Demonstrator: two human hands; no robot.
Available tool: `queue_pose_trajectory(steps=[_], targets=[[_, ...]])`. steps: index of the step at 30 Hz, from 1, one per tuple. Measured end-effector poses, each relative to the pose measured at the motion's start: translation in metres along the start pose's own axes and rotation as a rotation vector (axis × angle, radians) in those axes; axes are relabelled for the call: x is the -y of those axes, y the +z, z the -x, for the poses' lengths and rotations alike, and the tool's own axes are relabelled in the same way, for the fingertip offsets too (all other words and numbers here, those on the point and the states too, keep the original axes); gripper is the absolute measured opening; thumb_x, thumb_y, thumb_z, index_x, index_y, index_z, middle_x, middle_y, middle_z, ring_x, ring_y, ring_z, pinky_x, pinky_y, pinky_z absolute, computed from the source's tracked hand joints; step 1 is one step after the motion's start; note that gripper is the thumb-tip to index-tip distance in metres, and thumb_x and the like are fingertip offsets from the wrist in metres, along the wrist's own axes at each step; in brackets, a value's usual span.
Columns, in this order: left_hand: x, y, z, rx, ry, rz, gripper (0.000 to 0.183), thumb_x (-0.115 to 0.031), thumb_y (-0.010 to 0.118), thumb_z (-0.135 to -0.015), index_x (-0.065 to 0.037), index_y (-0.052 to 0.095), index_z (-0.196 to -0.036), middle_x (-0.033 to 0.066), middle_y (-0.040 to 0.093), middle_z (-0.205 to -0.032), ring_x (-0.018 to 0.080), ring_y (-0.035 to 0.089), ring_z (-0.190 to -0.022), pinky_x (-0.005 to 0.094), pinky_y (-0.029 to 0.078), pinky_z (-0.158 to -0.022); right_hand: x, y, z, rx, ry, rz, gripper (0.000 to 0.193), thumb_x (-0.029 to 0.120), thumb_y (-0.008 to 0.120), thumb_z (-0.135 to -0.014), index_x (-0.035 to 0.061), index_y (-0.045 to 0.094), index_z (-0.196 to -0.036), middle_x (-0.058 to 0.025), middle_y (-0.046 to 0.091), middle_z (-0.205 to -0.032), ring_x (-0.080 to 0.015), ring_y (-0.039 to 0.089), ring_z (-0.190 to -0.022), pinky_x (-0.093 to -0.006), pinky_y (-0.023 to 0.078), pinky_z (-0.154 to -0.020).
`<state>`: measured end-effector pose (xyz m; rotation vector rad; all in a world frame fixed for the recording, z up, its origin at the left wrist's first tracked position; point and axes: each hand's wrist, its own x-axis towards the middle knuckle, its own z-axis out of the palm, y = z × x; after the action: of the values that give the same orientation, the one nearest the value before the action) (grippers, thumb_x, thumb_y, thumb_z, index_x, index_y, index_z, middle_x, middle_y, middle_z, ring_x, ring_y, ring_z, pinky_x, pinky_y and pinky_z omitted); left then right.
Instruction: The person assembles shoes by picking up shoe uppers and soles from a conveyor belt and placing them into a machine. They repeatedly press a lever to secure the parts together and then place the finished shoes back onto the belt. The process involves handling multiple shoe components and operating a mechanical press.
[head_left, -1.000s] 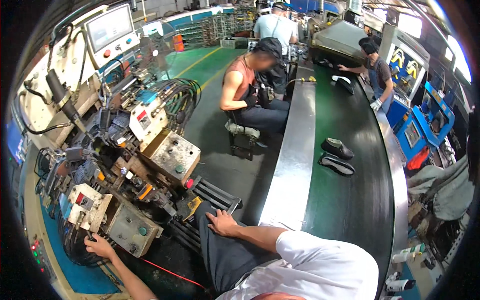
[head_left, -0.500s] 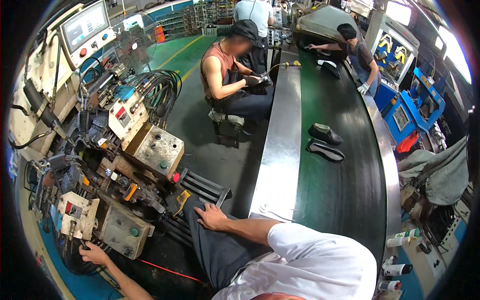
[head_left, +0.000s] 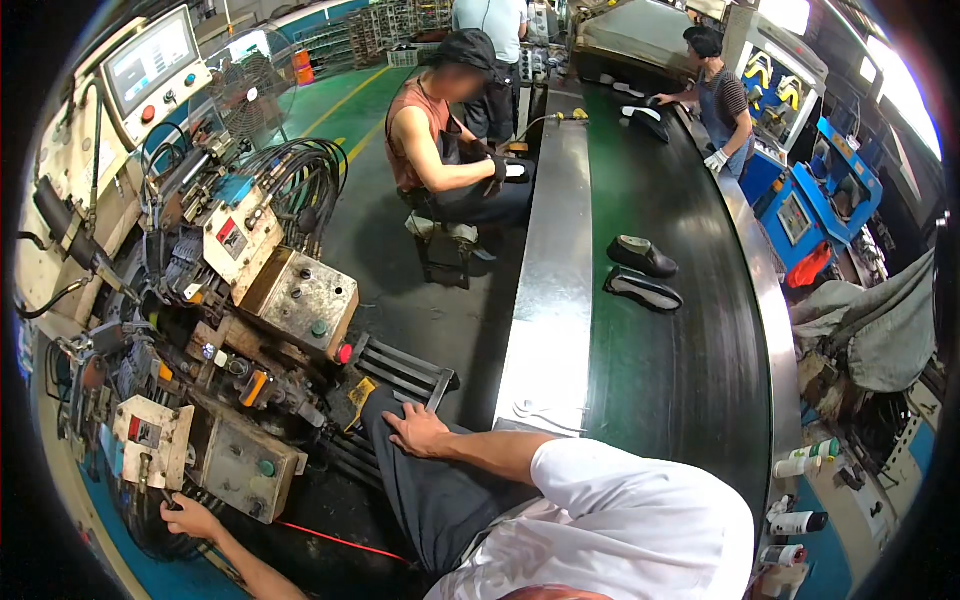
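Observation:
My left hand (head_left: 192, 518) is at the lower left, below a worn cream control box (head_left: 152, 440). Its fingers curl around something dark beside the black hoses (head_left: 150, 525), and most of what they hold is hidden. My right hand (head_left: 420, 431) lies on my knee over dark trousers (head_left: 440, 500), fingers spread and holding nothing. Near that knee is a yellow-edged part (head_left: 360, 400) of the machine. A dirty metal box with a green button (head_left: 243, 470) stands between my two hands.
A dark conveyor belt (head_left: 690, 400) runs along my right, carrying a pair of dark shoes (head_left: 645, 257). Its metal edge (head_left: 545, 330) holds a wrench-like tool (head_left: 545, 415). A seated co-worker (head_left: 430, 150) handles a shoe. Another person (head_left: 722, 100) stands across the belt. Bottles (head_left: 800, 522) stand at right.
My hands keep their places while the view shifts slightly. The seated co-worker's hands have moved, and a pale sole now shows in them. Another pale-soled shoe shows at the belt's far end.

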<state>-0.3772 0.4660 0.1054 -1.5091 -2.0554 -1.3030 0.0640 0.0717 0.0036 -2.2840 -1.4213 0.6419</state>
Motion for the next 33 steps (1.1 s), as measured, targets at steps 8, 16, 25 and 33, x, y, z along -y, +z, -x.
queue_pose_trajectory(steps=[8, 16, 25, 33], targets=[[0.0013, -0.0043, -0.0013, -0.051, 0.020, 0.000, 0.052, -0.052, 0.062, -0.105, -0.019, 0.056, -0.145, 0.0258, 0.057, -0.129, 0.0472, 0.066, -0.105, 0.0598, 0.054, -0.084, 0.0006, 0.0001, -0.0005, 0.007, -0.010, -0.003, 0.065, 0.041, 0.063, -0.105, 0.0193, 0.044, -0.163, -0.0302, 0.054, -0.143, -0.0507, 0.053, -0.134, -0.0610, 0.047, -0.112], [-0.0014, -0.0019, -0.0019, -0.036, -0.012, -0.010, 0.052, -0.052, 0.062, -0.104, -0.020, 0.056, -0.145, 0.0257, 0.057, -0.127, 0.0467, 0.066, -0.103, 0.0594, 0.054, -0.085, -0.0008, 0.0017, -0.0007, -0.018, -0.009, -0.007, 0.065, 0.041, 0.065, -0.104, 0.0193, 0.046, -0.162, -0.0293, 0.053, -0.143, -0.0493, 0.055, -0.131, -0.0592, 0.050, -0.106], [-0.0027, -0.0006, -0.0013, -0.025, 0.011, -0.026, 0.055, -0.055, 0.058, -0.107, -0.019, 0.054, -0.148, 0.0259, 0.054, -0.130, 0.0435, 0.065, -0.097, 0.0587, 0.053, -0.081, 0.0002, -0.0002, 0.0006, -0.024, -0.010, 0.007, 0.064, 0.040, 0.063, -0.105, 0.0175, 0.046, -0.162, -0.0293, 0.053, -0.143, -0.0489, 0.055, -0.130, -0.0593, 0.049, -0.107], [0.0007, -0.0023, -0.0030, 0.025, -0.031, -0.035, 0.058, -0.055, 0.060, -0.107, -0.017, 0.052, -0.150, 0.0261, 0.053, -0.129, 0.0421, 0.065, -0.096, 0.0582, 0.052, -0.079, -0.0025, -0.0016, 0.0008, -0.023, -0.030, -0.012, 0.065, 0.040, 0.064, -0.105, 0.0161, 0.046, -0.163, -0.0308, 0.052, -0.144, -0.0507, 0.055, -0.132, -0.0593, 0.048, -0.108]])
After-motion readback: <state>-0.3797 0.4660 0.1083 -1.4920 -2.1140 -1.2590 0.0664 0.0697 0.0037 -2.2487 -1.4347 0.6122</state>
